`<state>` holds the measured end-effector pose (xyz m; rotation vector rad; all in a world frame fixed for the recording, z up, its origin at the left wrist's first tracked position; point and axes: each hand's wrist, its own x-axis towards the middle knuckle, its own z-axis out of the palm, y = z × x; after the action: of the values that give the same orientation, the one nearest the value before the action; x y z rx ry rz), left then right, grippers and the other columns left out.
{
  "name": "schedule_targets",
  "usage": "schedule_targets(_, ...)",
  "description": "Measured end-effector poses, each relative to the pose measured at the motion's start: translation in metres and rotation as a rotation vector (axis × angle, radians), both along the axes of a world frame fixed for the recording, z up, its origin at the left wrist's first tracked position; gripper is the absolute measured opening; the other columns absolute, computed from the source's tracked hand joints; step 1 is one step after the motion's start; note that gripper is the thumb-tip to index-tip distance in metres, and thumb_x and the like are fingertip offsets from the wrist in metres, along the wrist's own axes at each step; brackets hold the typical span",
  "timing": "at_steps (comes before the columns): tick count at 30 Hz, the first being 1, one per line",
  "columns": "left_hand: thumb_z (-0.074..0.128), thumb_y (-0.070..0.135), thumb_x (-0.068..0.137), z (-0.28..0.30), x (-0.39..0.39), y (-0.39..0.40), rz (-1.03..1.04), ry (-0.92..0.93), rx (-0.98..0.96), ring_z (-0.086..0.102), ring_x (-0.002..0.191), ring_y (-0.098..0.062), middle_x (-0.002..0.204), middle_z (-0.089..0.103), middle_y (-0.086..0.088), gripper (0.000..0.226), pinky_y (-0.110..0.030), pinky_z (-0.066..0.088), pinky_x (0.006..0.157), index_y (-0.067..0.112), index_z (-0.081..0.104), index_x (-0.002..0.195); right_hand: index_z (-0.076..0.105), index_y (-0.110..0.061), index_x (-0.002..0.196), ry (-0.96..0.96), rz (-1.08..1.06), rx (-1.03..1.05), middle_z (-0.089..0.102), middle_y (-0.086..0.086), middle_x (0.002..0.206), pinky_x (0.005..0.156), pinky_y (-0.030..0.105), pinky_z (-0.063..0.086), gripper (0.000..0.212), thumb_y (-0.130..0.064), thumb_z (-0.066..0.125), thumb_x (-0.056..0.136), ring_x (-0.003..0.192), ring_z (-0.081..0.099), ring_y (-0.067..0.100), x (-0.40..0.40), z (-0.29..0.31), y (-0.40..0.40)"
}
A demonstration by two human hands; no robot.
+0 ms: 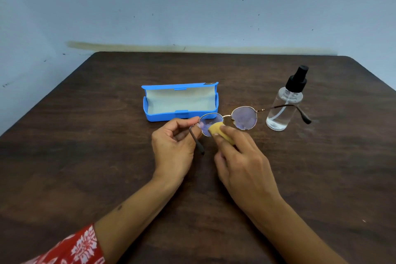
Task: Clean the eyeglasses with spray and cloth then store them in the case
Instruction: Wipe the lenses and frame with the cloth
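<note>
Round gold-rimmed eyeglasses (pixel 244 118) are held above the table, arms unfolded. My left hand (pixel 174 146) pinches the frame at the left lens's outer edge, near the hinge. My right hand (pixel 242 158) presses a folded yellow cloth (pixel 221 132) against the left lens. The right lens shows purple smears. A blue case (pixel 181 111) lies open behind the hands, its pale lining empty. A clear spray bottle (pixel 284 109) with a black nozzle stands upright at the right, behind the glasses' right arm.
A dark brown wooden table (pixel 107 156) runs to a pale blue wall (pixel 192 6) at the back. A red patterned sleeve (pixel 75 248) covers my left forearm at the bottom left.
</note>
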<state>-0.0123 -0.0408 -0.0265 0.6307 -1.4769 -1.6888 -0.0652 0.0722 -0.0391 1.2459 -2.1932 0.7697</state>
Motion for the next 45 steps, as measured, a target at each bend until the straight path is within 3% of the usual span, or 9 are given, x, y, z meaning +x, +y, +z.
schedule_targets(3,0.065,-0.004,0.079,0.000,0.001,0.000,-0.005,0.004,-0.005,0.069,0.089,-0.027,0.092,0.072,-0.013,0.008,-0.036,0.056,0.085,0.001,0.068,0.085,0.068,-0.001,0.111,0.015,0.084,0.022,0.067,0.011,0.107,0.062,0.031,0.057,0.039,-0.011,0.046,0.081,0.090,0.066,0.025,0.003,-0.002,-0.002)
schedule_targets(11,0.067,-0.004,0.078,-0.003,-0.001,-0.001,0.015,-0.021,-0.021,0.070,0.091,-0.030,0.092,0.072,-0.017,0.009,-0.045,0.054,0.089,0.001,0.069,0.085,0.069,-0.002,0.109,0.006,0.036,0.036,0.067,0.010,0.108,0.058,0.030,0.057,0.040,-0.014,0.043,0.081,0.092,0.066,0.025,0.002,0.000,-0.002)
schedule_targets(18,0.070,-0.004,0.077,-0.002,-0.002,0.000,0.013,-0.035,-0.065,0.072,0.084,-0.018,0.088,0.074,-0.009,0.012,-0.028,0.056,0.081,0.005,0.071,0.085,0.070,-0.001,0.105,0.053,-0.033,0.049,0.067,0.012,0.108,0.057,0.029,0.057,0.036,-0.011,0.042,0.083,0.091,0.065,0.025,-0.003,0.005,-0.004)
schedule_targets(21,0.069,-0.007,0.076,-0.001,-0.001,0.001,0.002,-0.034,-0.087,0.071,0.080,-0.010,0.088,0.073,-0.004,0.015,-0.019,0.055,0.076,0.004,0.070,0.086,0.068,-0.001,0.110,0.105,0.032,0.070,0.067,0.010,0.110,0.058,0.028,0.057,0.037,-0.011,0.042,0.085,0.094,0.065,0.025,0.001,0.002,-0.006)
schedule_targets(27,0.068,-0.004,0.077,-0.002,0.000,0.001,0.004,-0.080,-0.094,0.072,0.082,-0.022,0.085,0.073,-0.008,0.011,-0.034,0.058,0.080,0.004,0.071,0.084,0.069,-0.002,0.101,0.093,-0.073,0.088,0.067,0.012,0.108,0.053,0.028,0.054,0.033,-0.003,0.048,0.077,0.090,0.064,0.026,-0.011,0.006,-0.006)
schedule_targets(32,0.069,-0.004,0.077,-0.003,0.002,-0.001,-0.007,-0.120,-0.101,0.072,0.079,-0.015,0.084,0.074,-0.007,0.013,-0.033,0.058,0.079,0.007,0.072,0.084,0.069,-0.002,0.109,0.124,0.047,0.081,0.068,0.008,0.103,0.057,0.029,0.055,0.039,-0.009,0.042,0.082,0.087,0.065,0.026,0.000,0.001,-0.004)
schedule_targets(38,0.072,-0.002,0.074,-0.005,-0.001,-0.001,0.024,-0.149,-0.080,0.072,0.078,-0.015,0.080,0.075,-0.005,0.015,-0.036,0.058,0.080,0.013,0.074,0.079,0.069,-0.002,0.106,0.082,-0.050,0.109,0.067,0.009,0.107,0.054,0.027,0.055,0.039,-0.008,0.042,0.079,0.094,0.059,0.023,-0.010,0.000,-0.005)
schedule_targets(42,0.074,0.001,0.073,-0.005,0.000,-0.002,0.025,-0.158,-0.082,0.072,0.078,-0.014,0.080,0.074,-0.004,0.012,-0.034,0.058,0.078,0.011,0.073,0.081,0.070,-0.002,0.106,0.125,0.050,0.093,0.068,0.008,0.098,0.056,0.029,0.054,0.039,-0.010,0.040,0.081,0.084,0.065,0.025,-0.001,-0.001,-0.006)
schedule_targets(45,0.073,0.000,0.074,-0.003,0.000,0.000,0.030,-0.157,-0.081,0.071,0.076,-0.012,0.079,0.074,-0.003,0.013,-0.031,0.058,0.077,0.012,0.073,0.079,0.069,-0.002,0.104,0.107,-0.020,0.125,0.068,0.010,0.103,0.052,0.028,0.054,0.035,-0.005,0.046,0.078,0.087,0.065,0.026,-0.009,0.001,-0.006)
